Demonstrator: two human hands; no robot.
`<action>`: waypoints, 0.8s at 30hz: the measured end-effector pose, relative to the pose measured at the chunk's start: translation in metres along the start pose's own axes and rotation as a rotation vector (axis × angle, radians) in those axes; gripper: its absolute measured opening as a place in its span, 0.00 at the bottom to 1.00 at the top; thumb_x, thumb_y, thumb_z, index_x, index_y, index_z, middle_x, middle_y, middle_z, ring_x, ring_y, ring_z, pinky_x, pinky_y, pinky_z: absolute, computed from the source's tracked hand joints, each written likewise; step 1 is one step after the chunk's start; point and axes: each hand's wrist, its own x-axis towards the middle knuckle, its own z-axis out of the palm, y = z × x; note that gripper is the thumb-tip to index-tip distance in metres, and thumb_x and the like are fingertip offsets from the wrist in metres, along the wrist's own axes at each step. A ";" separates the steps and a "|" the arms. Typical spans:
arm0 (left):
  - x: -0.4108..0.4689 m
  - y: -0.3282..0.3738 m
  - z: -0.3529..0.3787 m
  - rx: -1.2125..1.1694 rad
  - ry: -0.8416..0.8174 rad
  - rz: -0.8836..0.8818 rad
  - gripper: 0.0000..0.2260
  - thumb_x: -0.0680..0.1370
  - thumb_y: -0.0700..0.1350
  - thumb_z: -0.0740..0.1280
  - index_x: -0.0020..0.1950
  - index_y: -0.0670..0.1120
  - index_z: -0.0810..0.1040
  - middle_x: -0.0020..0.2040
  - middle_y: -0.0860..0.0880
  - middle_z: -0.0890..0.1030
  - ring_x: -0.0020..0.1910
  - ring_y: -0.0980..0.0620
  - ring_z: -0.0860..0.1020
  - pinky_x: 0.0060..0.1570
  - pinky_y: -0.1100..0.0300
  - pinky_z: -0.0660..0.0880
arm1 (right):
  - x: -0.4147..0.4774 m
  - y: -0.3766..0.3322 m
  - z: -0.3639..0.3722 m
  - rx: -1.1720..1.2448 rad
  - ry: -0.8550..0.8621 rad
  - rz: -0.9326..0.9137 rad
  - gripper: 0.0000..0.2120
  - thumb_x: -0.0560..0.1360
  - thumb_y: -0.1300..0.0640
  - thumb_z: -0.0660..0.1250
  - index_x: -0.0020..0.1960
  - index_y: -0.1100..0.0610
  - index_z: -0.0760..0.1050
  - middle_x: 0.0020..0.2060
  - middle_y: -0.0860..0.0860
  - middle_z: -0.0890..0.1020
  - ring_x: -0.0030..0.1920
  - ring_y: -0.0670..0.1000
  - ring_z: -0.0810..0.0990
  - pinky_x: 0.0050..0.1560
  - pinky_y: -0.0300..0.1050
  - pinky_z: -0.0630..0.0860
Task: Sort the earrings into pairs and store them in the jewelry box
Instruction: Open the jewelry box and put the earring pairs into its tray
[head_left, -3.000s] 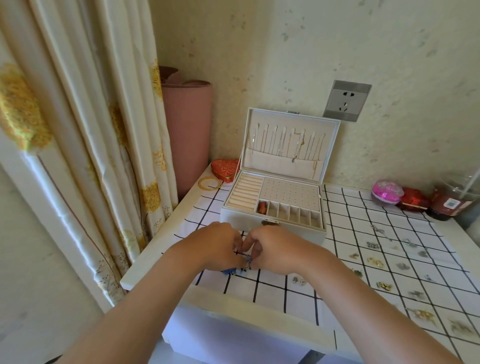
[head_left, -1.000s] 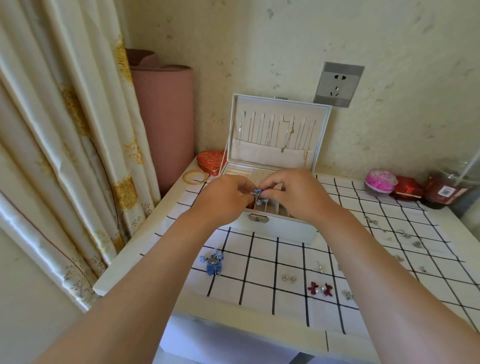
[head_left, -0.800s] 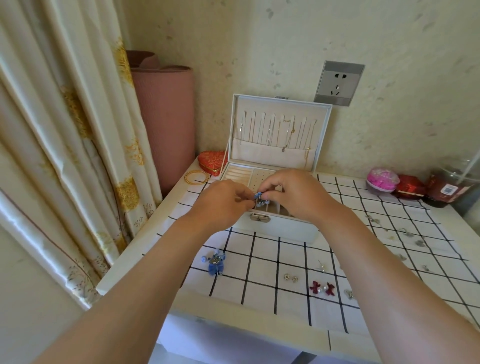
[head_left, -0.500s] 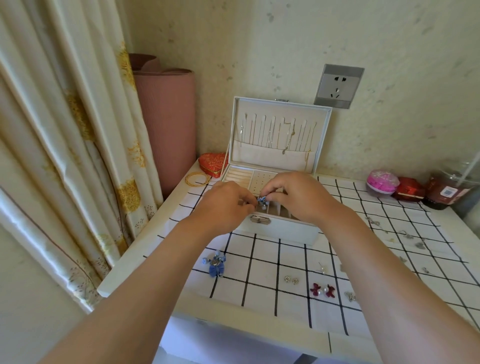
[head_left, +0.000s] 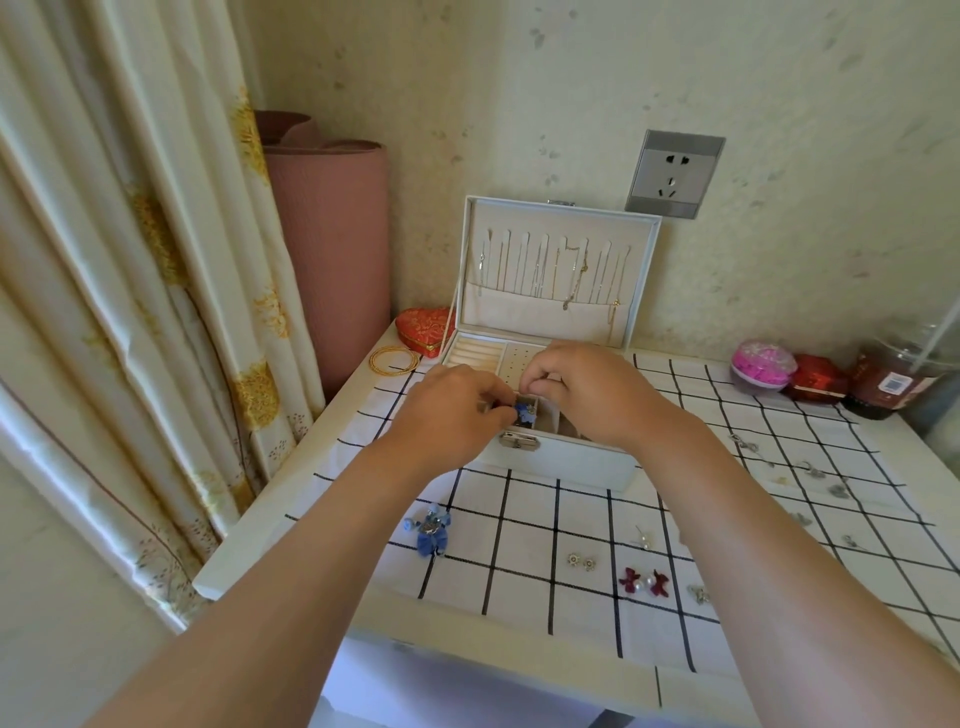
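Looking down from my head, I have my left hand (head_left: 452, 415) reaching over the front of the open white jewelry box (head_left: 571, 461). Thumb and fingertips pinch a blue earring (head_left: 524, 414) and hold it just above one of the small front compartments, right behind the metal clasp (head_left: 519, 441). My right hand (head_left: 587, 395) is close beside it over the box, with its fingers curled and the thumb and forefinger drawn together directly above the earring. I cannot tell whether they grip its top or only sit near it. The box lid (head_left: 561, 312) stands upright against the wall, with thin chains (head_left: 571, 275) hanging inside it. A second blue earring (head_left: 431, 530) lies on the checked cloth (head_left: 524, 597), just beside my left forearm and apart from the box. Between my arms on the cloth lie two small flower studs (head_left: 581, 561) side by side, a pearl stud (head_left: 643, 538), and two dark red bow earrings (head_left: 643, 581) with a pearl between them. Beyond my right forearm more silvery earrings (head_left: 813, 470) are scattered, too small to make out. Behind the box on the left a red heart-shaped box (head_left: 425, 327) touches a gold bangle (head_left: 395, 359). At the back right stand a pink round container (head_left: 763, 364), a red case (head_left: 815, 387) and a drink cup (head_left: 893, 387). A pink rolled mat (head_left: 332, 249) stands in the corner beside the curtain (head_left: 130, 260), and a grey socket (head_left: 674, 174) is on the wall above the lid.
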 end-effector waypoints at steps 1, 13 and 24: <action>0.000 0.001 0.000 0.003 0.006 -0.002 0.08 0.75 0.53 0.71 0.53 0.58 0.83 0.49 0.57 0.77 0.58 0.52 0.74 0.58 0.51 0.74 | -0.001 0.001 0.000 -0.012 -0.011 0.022 0.08 0.80 0.56 0.66 0.53 0.48 0.82 0.52 0.44 0.80 0.52 0.48 0.79 0.54 0.50 0.77; -0.002 0.004 0.002 0.194 -0.041 0.096 0.12 0.78 0.53 0.67 0.60 0.59 0.80 0.52 0.55 0.75 0.60 0.50 0.67 0.61 0.55 0.66 | -0.002 -0.007 0.002 -0.136 -0.140 0.111 0.11 0.76 0.49 0.67 0.58 0.43 0.81 0.56 0.48 0.74 0.57 0.52 0.74 0.55 0.52 0.75; 0.001 0.007 0.003 0.134 0.036 0.053 0.12 0.76 0.54 0.70 0.59 0.56 0.82 0.52 0.55 0.81 0.58 0.52 0.70 0.57 0.55 0.72 | 0.002 -0.003 0.007 0.077 -0.121 0.171 0.04 0.76 0.53 0.71 0.45 0.48 0.85 0.40 0.45 0.82 0.44 0.49 0.81 0.50 0.54 0.80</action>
